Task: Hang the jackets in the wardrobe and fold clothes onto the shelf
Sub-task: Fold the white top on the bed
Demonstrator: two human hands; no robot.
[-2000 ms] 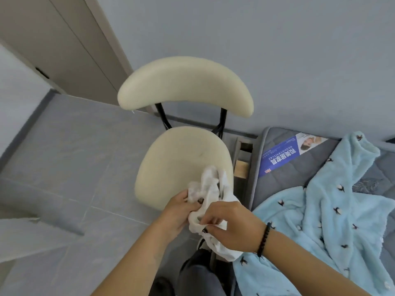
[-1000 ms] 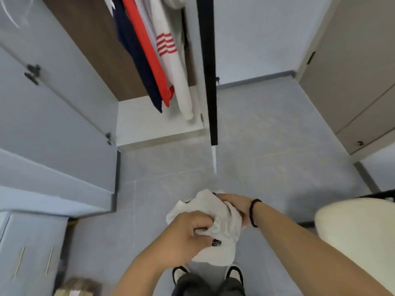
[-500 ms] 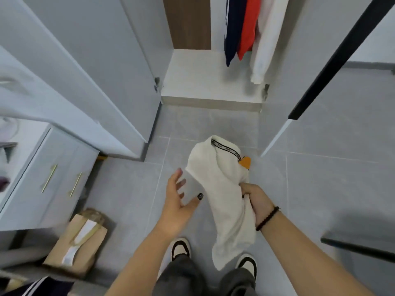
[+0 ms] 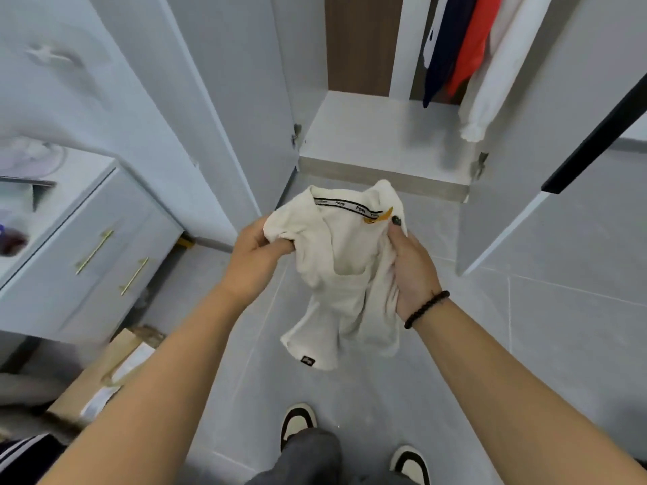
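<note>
Both hands, left hand (image 4: 257, 255) and right hand (image 4: 411, 271), grip the cream garment (image 4: 345, 274) at frame centre; collar points up, length hangs downward.

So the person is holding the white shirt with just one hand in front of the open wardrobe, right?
Not quite: both hands hold it. In the head view the left hand grips one side of the white shirt and the right hand grips the other, in front of the open wardrobe.
</note>
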